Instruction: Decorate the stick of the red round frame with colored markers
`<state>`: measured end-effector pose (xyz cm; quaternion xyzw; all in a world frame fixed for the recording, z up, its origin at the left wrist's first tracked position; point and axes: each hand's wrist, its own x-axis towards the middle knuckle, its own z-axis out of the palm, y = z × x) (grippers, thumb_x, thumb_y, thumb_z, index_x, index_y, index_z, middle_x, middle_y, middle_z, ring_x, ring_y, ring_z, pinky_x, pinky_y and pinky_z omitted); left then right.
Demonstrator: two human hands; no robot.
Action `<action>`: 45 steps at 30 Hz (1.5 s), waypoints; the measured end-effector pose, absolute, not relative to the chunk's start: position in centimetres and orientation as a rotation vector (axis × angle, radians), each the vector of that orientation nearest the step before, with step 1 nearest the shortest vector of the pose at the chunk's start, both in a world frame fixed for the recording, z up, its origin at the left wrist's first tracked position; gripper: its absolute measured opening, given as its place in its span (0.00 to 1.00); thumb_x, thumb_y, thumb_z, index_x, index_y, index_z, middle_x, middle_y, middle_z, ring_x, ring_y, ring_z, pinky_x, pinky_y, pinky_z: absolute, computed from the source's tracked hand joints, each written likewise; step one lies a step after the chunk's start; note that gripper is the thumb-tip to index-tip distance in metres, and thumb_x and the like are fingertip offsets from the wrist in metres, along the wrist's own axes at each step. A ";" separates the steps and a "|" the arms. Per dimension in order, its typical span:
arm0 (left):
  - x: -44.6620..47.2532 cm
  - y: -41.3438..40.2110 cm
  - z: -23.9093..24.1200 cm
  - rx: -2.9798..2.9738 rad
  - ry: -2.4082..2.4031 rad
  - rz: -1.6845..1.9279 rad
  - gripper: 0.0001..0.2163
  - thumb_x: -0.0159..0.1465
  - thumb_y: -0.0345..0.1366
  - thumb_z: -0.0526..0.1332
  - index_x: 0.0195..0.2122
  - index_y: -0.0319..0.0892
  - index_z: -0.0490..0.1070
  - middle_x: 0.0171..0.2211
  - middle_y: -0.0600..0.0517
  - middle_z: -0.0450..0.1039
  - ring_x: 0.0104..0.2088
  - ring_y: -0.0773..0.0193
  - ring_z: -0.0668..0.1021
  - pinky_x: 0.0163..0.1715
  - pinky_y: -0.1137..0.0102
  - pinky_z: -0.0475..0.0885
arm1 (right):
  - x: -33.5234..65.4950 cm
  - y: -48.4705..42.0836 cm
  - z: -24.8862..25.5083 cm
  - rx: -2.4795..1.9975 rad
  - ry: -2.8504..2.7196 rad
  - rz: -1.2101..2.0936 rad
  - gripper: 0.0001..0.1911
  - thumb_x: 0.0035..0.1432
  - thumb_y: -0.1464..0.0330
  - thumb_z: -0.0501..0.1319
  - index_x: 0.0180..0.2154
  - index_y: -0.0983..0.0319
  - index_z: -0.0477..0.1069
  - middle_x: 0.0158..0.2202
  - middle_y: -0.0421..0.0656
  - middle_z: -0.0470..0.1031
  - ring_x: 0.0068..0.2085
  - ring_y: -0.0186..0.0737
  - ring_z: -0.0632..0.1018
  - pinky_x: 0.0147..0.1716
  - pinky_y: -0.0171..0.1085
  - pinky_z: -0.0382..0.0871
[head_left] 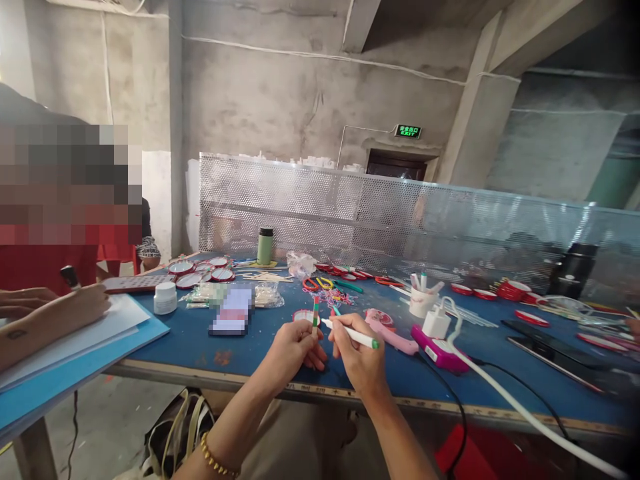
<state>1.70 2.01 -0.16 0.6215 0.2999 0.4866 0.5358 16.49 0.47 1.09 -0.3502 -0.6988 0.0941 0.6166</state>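
Upright in my left hand (294, 344) is a thin flat stick (316, 312) with red and green bands, pinched near its lower end. A white marker (354, 335) with a green end is gripped by my right hand (361, 360), its tip pointing left, close to the stick's edge. Whether the tip touches the stick I cannot tell. Behind my left fingers a small round red-rimmed disc (301, 315) is partly hidden. A tangle of pink and purple strings (341, 299) lies just beyond my hands. A pink hot glue gun (393, 335) rests right of my right hand.
A paper cup of markers (423, 300), a purple power strip (440, 350) with a white cable (520, 407) and dark phones (555, 360) sit right. Left are a blurred phone (233, 312), a white jar (165, 299) and a co-worker's hand (93, 303) writing. A perforated metal screen (310, 200) stands behind.
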 end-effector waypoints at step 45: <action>1.7 2.0 -0.2 1.491 0.682 1.174 0.19 0.60 0.52 0.63 0.29 0.40 0.66 0.22 0.50 0.77 0.20 0.66 0.78 0.20 0.76 0.67 | 16.4 0.6 1.3 -0.835 -1.687 0.173 0.13 0.66 0.61 0.56 0.31 0.60 0.70 0.21 0.36 0.69 0.19 0.31 0.71 0.21 0.31 0.66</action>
